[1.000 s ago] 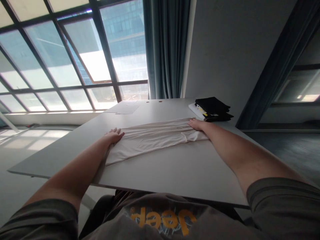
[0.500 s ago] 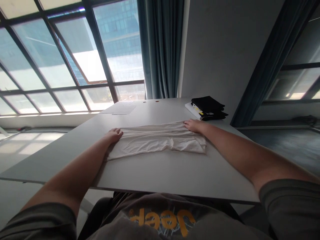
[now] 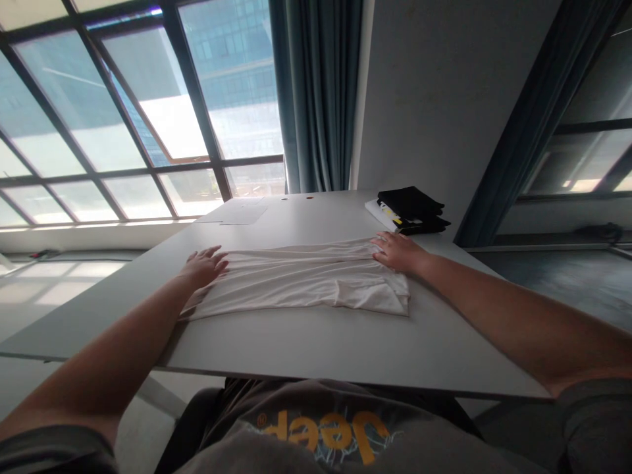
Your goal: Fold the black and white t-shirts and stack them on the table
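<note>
A cream-white cloth garment, folded into a long strip, lies wrinkled across the table in front of me. A smaller folded part, perhaps a sleeve, shows near its right end. My left hand is on its left end, fingers spread and pointing forward and right. At the far right end, my right hand rests with its fingers apart on the fabric near the back edge. The garment's left edge is partly hidden by my left hand and forearm.
The garment lies on a white table. Folded black cloths are stacked at the back right, over something white with yellow marks. Sheets of paper lie at the back left. A blue curtain and windows stand behind.
My left hand has moved left and its fingers have spread; my right hand has shifted slightly right and opened. The garment now reaches further left and looks flatter.
</note>
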`<action>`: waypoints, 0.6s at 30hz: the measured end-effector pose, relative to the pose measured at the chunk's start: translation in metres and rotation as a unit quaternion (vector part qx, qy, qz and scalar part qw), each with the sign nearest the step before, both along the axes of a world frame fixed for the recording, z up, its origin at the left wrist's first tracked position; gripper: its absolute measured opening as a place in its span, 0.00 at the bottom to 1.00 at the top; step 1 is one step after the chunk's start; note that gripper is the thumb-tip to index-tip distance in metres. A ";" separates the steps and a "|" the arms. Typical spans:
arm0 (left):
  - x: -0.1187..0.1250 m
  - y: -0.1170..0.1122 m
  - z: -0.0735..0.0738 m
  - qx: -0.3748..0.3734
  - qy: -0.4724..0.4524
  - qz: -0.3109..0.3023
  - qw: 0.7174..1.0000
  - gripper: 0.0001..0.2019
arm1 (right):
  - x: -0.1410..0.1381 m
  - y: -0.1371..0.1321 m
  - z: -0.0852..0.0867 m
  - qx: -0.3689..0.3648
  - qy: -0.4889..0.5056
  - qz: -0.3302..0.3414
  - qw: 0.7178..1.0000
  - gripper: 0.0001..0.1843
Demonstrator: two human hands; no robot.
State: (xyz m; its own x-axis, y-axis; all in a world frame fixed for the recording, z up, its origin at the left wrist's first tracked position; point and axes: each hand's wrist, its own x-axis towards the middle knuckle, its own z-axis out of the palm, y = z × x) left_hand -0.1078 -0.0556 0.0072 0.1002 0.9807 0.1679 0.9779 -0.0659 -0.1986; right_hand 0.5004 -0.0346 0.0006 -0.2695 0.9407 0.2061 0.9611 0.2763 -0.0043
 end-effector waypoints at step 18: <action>-0.040 -0.127 -0.027 -0.123 -0.067 -0.107 0.984 0.39 | 0.013 -0.158 0.037 -0.276 -0.001 0.211 0.938 0.06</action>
State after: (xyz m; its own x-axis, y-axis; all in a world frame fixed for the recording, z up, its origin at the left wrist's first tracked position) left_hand -0.1479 -0.1830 -0.0197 0.3014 0.9524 -0.0467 0.9529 -0.3026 -0.0208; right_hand 0.5132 -0.1928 0.0377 -0.6422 0.7130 -0.2814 0.7663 0.5886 -0.2577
